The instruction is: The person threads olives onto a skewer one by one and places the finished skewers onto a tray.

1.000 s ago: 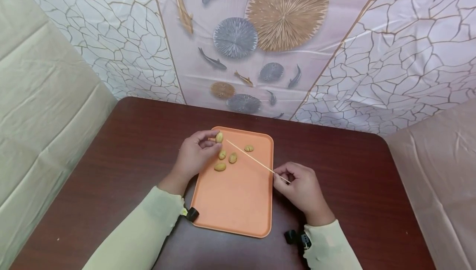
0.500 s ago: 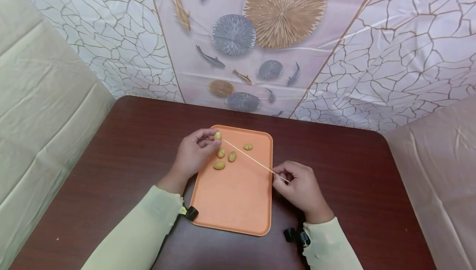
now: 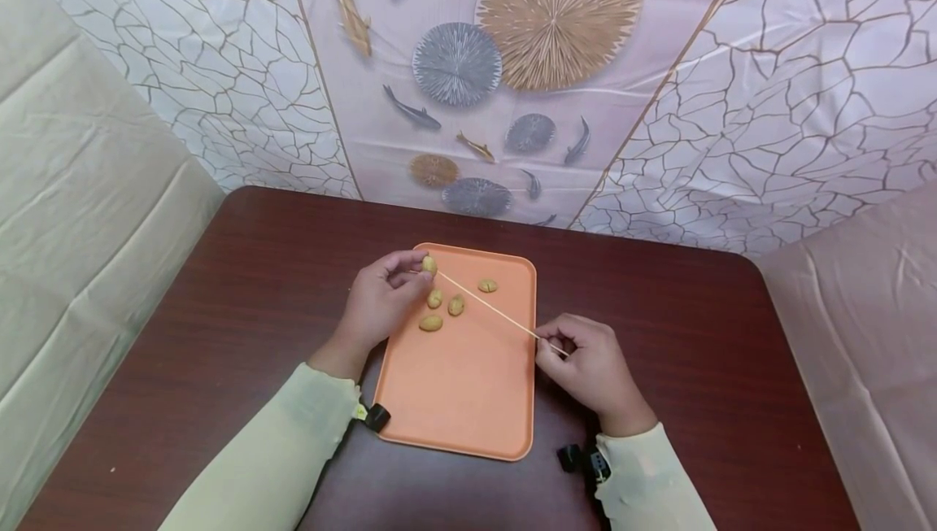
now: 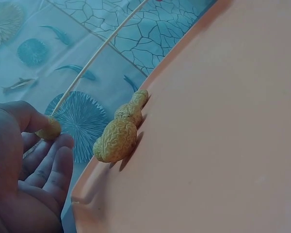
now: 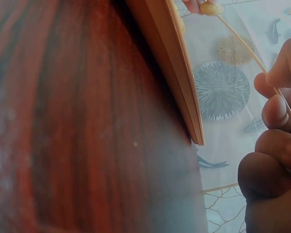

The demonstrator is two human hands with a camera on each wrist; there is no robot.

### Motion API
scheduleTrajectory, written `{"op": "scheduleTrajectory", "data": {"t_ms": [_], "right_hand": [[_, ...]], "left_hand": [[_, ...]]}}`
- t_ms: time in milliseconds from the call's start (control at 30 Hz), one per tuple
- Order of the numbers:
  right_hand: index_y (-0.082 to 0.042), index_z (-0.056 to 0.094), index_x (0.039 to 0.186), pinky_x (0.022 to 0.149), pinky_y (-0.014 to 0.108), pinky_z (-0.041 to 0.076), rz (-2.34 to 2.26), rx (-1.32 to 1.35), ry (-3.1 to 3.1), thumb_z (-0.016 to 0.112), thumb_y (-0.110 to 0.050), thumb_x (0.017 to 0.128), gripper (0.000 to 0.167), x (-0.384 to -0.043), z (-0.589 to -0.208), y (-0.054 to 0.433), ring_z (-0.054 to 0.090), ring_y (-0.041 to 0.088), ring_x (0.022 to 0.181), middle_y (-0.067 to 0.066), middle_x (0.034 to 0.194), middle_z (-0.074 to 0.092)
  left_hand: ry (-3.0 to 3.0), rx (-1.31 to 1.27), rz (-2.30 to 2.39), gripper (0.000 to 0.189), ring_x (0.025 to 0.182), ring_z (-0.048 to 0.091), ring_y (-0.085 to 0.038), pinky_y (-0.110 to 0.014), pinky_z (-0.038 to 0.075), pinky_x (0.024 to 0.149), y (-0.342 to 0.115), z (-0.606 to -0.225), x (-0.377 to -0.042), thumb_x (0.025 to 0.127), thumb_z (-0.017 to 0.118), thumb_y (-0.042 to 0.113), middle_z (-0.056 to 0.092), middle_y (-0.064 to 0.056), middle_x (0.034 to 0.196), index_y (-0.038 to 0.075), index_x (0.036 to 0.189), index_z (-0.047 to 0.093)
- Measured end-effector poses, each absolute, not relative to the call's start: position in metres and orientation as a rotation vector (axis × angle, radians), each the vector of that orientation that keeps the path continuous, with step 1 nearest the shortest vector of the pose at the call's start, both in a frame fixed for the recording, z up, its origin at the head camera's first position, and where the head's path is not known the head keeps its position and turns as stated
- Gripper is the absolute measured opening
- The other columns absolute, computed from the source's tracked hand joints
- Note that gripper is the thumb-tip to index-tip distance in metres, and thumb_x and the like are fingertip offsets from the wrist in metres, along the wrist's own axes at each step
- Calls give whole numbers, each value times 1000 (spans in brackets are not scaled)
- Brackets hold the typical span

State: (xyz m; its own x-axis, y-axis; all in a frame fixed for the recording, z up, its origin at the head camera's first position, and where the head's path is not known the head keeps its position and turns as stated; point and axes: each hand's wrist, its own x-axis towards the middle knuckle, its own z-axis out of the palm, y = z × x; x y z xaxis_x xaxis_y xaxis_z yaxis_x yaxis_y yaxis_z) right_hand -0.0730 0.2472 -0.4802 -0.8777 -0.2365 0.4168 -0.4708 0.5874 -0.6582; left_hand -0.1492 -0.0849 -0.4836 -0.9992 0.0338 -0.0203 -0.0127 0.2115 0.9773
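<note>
My left hand (image 3: 382,297) pinches a wrinkled yellow-green, olive-like fruit (image 3: 429,266) between thumb and fingers, above the far left part of an orange tray (image 3: 461,401). In the left wrist view that fruit (image 4: 49,129) meets the end of a thin bamboo skewer (image 4: 94,56). My right hand (image 3: 586,364) pinches the other end of the skewer (image 3: 486,304) by the tray's right edge. In the right wrist view, the skewer (image 5: 245,44) slants up to the fruit (image 5: 211,8). Several similar fruits lie on the tray, one (image 3: 431,323) close below the left hand.
Another fruit (image 3: 487,285) lies apart, toward the tray's far right. The tray stands on a dark red-brown wooden table (image 3: 659,303). A patterned cloth backdrop (image 3: 534,165) hangs behind the table's far edge, and plain pale cloth (image 3: 88,189) hangs at both sides.
The skewer's tip has moved left from a small gap away to the fruit in my left hand. The fruits on the tray stay where they were; the head view has shifted slightly.
</note>
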Motion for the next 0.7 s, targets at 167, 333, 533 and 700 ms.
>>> {"op": "scheduleTrajectory", "data": {"t_ms": [167,333,533,700], "right_hand": [[-13,81,88,55,17,39,1163,579,-2522,78,3,86,16,-74,-481,247,47,4,63,-8,72,56],[-13,82,88,56,17,39,1169,576,-2535,79,2,87,15,-73,-480,247,48,4,64,-8,72,57],[-13,83,91,55,18,40,1165,577,-2564,80,0,90,13,-72,-479,246,49,5,64,-10,74,58],[-14,84,93,57,18,42,1147,598,-2577,81,-1,91,13,-72,-478,245,51,5,66,-11,77,60]], "left_hand": [[2412,35,1960,40,114,80,-23,-18,62,86,-85,-485,-150,101,87,29,80,-7,127,20,139,79],[2410,45,1961,40,114,80,-23,-17,63,87,-84,-487,-151,102,87,28,80,-8,127,18,139,79],[2390,31,1963,41,115,80,-22,-18,63,86,-84,-486,-150,101,88,28,81,-8,126,19,140,79],[2382,13,1965,42,111,81,-22,-22,65,83,-84,-487,-150,98,91,31,83,-8,121,21,138,80]]}}
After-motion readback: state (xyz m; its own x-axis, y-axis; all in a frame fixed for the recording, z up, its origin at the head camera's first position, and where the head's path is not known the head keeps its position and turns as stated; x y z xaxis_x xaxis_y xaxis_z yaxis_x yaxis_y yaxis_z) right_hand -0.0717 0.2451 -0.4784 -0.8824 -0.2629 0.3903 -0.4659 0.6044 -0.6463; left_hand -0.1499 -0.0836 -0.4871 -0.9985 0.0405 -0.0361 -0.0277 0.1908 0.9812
